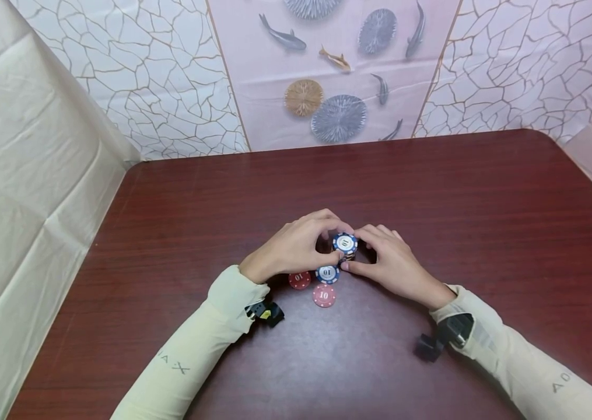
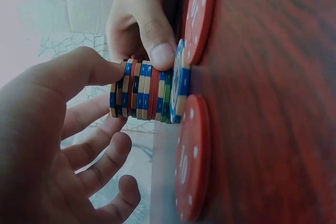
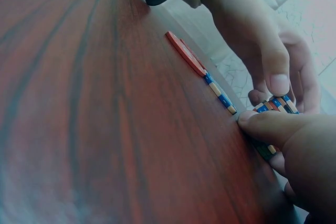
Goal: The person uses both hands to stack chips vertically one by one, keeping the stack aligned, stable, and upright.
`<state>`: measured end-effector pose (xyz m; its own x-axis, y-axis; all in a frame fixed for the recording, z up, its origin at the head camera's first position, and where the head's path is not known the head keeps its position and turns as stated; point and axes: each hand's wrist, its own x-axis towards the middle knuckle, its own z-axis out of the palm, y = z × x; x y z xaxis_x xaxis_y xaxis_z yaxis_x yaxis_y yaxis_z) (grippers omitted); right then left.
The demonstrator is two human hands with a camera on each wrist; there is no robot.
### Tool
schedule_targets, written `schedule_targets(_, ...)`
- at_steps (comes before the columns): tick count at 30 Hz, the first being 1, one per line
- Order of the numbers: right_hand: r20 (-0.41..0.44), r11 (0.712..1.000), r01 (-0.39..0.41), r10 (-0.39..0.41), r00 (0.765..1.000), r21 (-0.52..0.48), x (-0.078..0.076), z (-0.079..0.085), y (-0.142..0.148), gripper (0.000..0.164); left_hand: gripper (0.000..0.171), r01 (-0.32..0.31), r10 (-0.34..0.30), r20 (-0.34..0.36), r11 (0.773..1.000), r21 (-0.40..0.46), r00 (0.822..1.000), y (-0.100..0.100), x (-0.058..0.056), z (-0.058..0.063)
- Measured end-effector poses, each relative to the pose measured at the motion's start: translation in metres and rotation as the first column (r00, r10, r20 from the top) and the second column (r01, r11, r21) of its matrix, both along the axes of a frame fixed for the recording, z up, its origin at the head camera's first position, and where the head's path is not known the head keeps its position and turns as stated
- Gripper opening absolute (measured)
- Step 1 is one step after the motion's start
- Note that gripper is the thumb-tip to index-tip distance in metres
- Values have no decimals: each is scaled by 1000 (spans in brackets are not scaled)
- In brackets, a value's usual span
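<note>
A tall stack of poker chips (image 1: 345,242) stands between both hands, with a blue-and-white chip marked 10 on top. In the left wrist view its edges show blue, red, black and green chips. My left hand (image 1: 303,242) pinches the upper part of the stack between thumb and fingers. Lower down, my right hand (image 1: 395,259) grips the same stack, its thumb on the near side. A blue-and-white chip (image 1: 327,274) lies flat just in front of the stack. Two red chips, one at the left (image 1: 300,280) and one nearer (image 1: 324,296), lie beside it.
The dark red wooden table (image 1: 458,192) extends around the hands. Behind it hangs a patterned cloth (image 1: 159,76), and a pale cloth (image 1: 28,175) covers the left side. Each wrist carries a small black camera, such as the right one (image 1: 429,347).
</note>
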<state>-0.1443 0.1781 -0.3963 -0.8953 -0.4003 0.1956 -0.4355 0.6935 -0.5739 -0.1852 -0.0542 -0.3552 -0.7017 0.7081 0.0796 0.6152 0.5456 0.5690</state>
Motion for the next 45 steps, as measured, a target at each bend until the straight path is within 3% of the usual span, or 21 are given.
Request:
schedule_targets(7, -9, 1000, -3, 3, 1000, 4, 0, 0, 0, 51, 41, 4, -4, 6, 1000, -10, 1000, 1, 0, 0)
schedule_targets(15, -11, 1000, -12, 12, 1000, 0, -1, 0, -2, 49, 41, -4, 4, 9, 1000, 8, 1000, -10, -4, 9)
schedule_targets(19, -17, 1000, -11, 11, 1000, 3, -2, 1, -3, 49, 27, 63, -63, 86, 998, -2, 994, -25, -12, 17)
schedule_targets(21, -17, 1000, -10, 10, 1000, 5, -2, 2, -4, 50, 21, 133, -126, 178, 991, -25, 976, -34, -15, 22)
schedule_targets(24, -21, 1000, -8, 8, 1000, 9, -2, 2, -3, 50, 19, 237, -201, 337, 969, -66, 920, -45, -17, 28)
schedule_targets(26, -24, 1000, -7, 7, 1000, 10, -2, 2, -2, 50, 22, 282, -217, 416, 954, -101, 883, -49, -17, 30)
schedule_targets(29, -23, 1000, -4, 4, 1000, 10, -1, 1, -1, 50, 29, 298, -196, 467, 942, -156, 862, -51, -15, 30)
schedule_targets(36, -15, 1000, -1, 1, 1000, 9, 0, 0, -1, 50, 42, 257, -116, 489, 938, -232, 864, -49, -10, 23)
schedule_targets(45, -11, 1000, 0, 0, 1000, 1, -1, 0, -1, 50, 40, 274, -139, 424, 921, -278, 895, -45, -12, 22)
